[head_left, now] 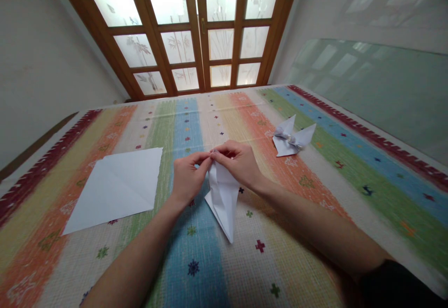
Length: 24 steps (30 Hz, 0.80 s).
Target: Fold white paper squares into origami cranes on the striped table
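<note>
Both my hands meet above the middle of the striped cloth, pinching the top of a half-folded white paper model point(224, 200). My left hand point(188, 176) is closed on its upper left edge. My right hand point(239, 162) is closed on the upper right edge, fingertips touching those of the left. The paper hangs down from my fingers to a sharp point near me.
A flat white sheet of paper point(117, 187) with creases lies to the left. A finished folded paper figure point(291, 137) rests at the right rear. The colourful striped cloth point(332, 172) covers the surface, with a wooden glazed door point(196, 32) behind and a wall to the right.
</note>
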Available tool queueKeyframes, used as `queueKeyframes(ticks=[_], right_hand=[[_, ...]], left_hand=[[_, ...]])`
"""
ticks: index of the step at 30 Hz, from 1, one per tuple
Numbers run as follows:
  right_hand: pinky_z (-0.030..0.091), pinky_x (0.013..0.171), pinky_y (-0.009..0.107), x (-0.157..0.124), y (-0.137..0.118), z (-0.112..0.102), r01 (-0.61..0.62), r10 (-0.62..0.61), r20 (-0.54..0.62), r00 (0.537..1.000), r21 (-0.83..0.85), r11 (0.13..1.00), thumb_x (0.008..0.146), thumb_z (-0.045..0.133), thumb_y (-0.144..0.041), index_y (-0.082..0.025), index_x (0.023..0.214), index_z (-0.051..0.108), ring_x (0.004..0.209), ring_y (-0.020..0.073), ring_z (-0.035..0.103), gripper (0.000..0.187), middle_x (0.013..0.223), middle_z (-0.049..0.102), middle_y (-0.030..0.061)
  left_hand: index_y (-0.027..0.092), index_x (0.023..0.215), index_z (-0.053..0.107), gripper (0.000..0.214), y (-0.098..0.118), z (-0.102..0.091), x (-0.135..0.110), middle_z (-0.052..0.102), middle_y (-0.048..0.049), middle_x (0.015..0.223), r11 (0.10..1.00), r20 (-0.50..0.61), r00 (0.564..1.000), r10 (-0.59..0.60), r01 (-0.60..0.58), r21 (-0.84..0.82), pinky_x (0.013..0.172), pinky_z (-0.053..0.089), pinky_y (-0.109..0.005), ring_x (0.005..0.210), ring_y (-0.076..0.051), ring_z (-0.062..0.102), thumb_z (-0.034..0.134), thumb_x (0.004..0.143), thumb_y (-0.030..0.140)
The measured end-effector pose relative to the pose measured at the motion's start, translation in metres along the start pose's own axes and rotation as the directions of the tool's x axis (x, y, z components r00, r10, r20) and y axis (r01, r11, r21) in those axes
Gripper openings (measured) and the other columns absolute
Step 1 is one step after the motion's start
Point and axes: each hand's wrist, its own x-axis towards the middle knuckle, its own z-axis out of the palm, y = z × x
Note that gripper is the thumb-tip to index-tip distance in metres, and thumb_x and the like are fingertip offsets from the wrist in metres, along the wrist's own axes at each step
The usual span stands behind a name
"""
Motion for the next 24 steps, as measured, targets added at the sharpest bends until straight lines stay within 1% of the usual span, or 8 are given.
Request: queueKeyframes(ticks=[4, 11, 15, 20, 24], right_hand=[[0.050, 0.062, 0.026, -0.0002, -0.0034, -0.0010, -0.004, 0.004, -0.015, 1.000, -0.014, 1.000, 0.082, 0.068, -0.032, -0.019, 0.075, 0.073, 0.066, 0.0132, 0.064, 0.015, 0.073, 0.072, 0.0021], [0.048, 0.060, 0.024, 0.0010, -0.0046, -0.0001, -0.031, 0.033, -0.039, 0.999, 0.045, 0.998, 0.078, 0.067, -0.025, -0.019, 0.069, 0.071, 0.062, 0.0119, 0.062, 0.011, 0.069, 0.071, 0.0005], [0.049, 0.060, 0.024, 0.0008, -0.0040, 0.0016, -0.050, 0.052, -0.038, 0.998, 0.067, 0.997, 0.079, 0.067, -0.027, -0.019, 0.071, 0.071, 0.064, 0.0121, 0.063, 0.012, 0.072, 0.071, 0.0010], [0.050, 0.060, 0.025, -0.0015, -0.0066, 0.0040, -0.064, 0.068, -0.063, 0.996, 0.059, 0.996, 0.075, 0.074, -0.035, -0.018, 0.077, 0.073, 0.065, 0.0125, 0.063, 0.016, 0.076, 0.072, 0.0020], [0.049, 0.060, 0.025, -0.0030, -0.0107, 0.0046, -0.049, 0.052, -0.091, 0.995, 0.031, 0.998, 0.077, 0.073, -0.028, -0.019, 0.076, 0.073, 0.064, 0.0120, 0.063, 0.009, 0.074, 0.072, 0.0009]], left_hand=[[0.025, 0.076, 0.078, 0.013, -0.0012, -0.0003, -0.0002, 0.077, -0.0010, 0.072, 1.000, 0.019, 1.000, 0.015, -0.015, 0.025, 0.062, 0.049, -0.029, 0.061, -0.019, 0.067, 0.067, 0.077, 0.030], [0.025, 0.077, 0.078, 0.012, -0.0013, -0.0008, -0.0015, 0.076, -0.0010, 0.070, 0.996, 0.038, 0.997, 0.064, -0.066, 0.058, 0.061, 0.048, -0.027, 0.059, -0.017, 0.066, 0.067, 0.080, 0.028], [0.025, 0.079, 0.078, 0.013, -0.0012, -0.0003, -0.0024, 0.076, -0.0010, 0.073, 0.991, 0.026, 0.996, 0.085, -0.087, 0.101, 0.063, 0.049, -0.028, 0.061, -0.018, 0.068, 0.066, 0.081, 0.027], [0.027, 0.079, 0.079, 0.017, -0.0013, 0.0001, -0.0038, 0.076, 0.0005, 0.071, 0.978, 0.001, 0.993, 0.119, -0.117, 0.171, 0.062, 0.048, -0.027, 0.059, -0.017, 0.068, 0.064, 0.079, 0.018], [0.025, 0.080, 0.079, 0.014, -0.0004, 0.0008, -0.0058, 0.076, 0.0003, 0.070, 0.964, -0.007, 0.988, 0.155, -0.150, 0.219, 0.060, 0.048, -0.026, 0.056, -0.016, 0.066, 0.065, 0.081, 0.022]])
